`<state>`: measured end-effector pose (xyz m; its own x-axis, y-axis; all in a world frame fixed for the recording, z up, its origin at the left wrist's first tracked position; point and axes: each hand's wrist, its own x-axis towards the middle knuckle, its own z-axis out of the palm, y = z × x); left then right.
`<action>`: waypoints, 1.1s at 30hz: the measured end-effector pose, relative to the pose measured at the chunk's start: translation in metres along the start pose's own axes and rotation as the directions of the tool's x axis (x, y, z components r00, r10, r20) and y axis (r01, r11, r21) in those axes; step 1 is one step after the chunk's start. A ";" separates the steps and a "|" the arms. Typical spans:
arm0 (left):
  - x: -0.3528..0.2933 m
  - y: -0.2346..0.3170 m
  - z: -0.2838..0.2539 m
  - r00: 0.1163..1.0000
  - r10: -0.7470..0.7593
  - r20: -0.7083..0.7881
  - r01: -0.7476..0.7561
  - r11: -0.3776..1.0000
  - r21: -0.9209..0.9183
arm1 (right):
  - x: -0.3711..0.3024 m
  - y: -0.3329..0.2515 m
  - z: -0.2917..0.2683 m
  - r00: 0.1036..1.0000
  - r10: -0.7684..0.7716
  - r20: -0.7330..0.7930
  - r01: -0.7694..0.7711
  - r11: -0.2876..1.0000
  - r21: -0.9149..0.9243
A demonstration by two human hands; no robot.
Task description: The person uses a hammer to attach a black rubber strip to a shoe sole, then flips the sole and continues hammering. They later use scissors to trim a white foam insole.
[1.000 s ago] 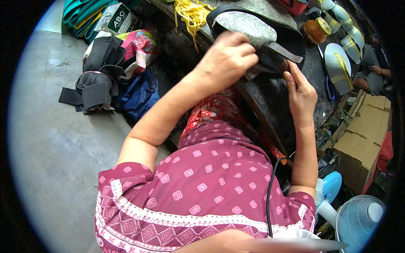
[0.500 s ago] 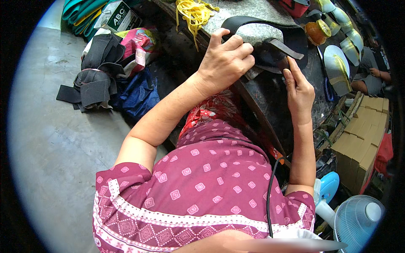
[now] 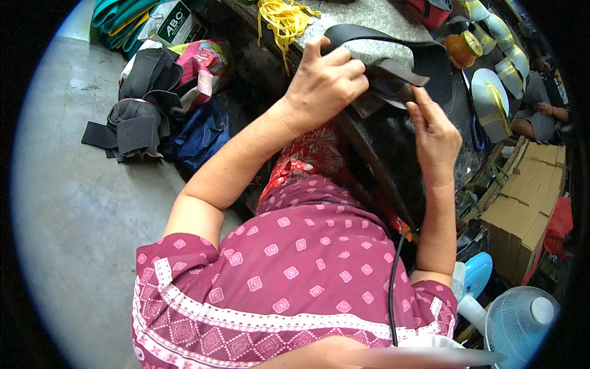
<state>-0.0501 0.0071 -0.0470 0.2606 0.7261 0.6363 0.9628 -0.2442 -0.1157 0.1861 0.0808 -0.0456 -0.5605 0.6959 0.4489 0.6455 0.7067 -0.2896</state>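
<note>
My left hand (image 3: 326, 83) has its fingers curled around a black strip (image 3: 424, 52) of flexible sheet material. The strip loops across a grey stone slab (image 3: 381, 52) on the dark workbench. My right hand (image 3: 435, 138) pinches the lower right end of a narrower dark strip (image 3: 399, 72) between thumb and forefinger. This strip is bent and its other end lies close to my left fingers. My fingers hide how the two strips meet. A bundle of yellow laces (image 3: 286, 24) hangs over the bench edge beyond my left hand.
On the bench's right stand an orange jar-like piece (image 3: 464, 49) and pale sole-shaped pieces (image 3: 490, 92). Folded cardboard (image 3: 516, 203) and a fan (image 3: 522, 326) are lower right. Dark rolled material (image 3: 138, 117) and a blue bag (image 3: 203, 135) lie left. Another person's hand (image 3: 546, 107) shows far right.
The narrower strip has tilted, and its broad face now shows more. My right hand has moved slightly down with it. My left hand has shifted a little.
</note>
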 end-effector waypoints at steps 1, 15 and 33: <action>0.001 -0.002 -0.001 1.000 -0.003 0.014 0.002 1.000 0.012 | -0.005 0.010 -0.004 1.000 0.027 -0.016 -0.027 1.000 0.000; -0.001 0.002 -0.016 0.994 -0.082 0.070 0.075 0.992 0.098 | 0.015 0.006 -0.030 0.945 0.217 -0.244 -0.086 0.886 0.455; -0.001 0.022 0.010 0.998 0.031 -0.061 -0.039 0.990 -0.134 | 0.020 -0.013 -0.020 0.987 0.154 0.049 -0.150 0.985 -0.085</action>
<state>-0.0283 0.0073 -0.0584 0.2857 0.6779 0.6774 0.9337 -0.3561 -0.0375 0.1770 0.0833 -0.0164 -0.4788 0.8021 0.3567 0.7639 0.5810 -0.2810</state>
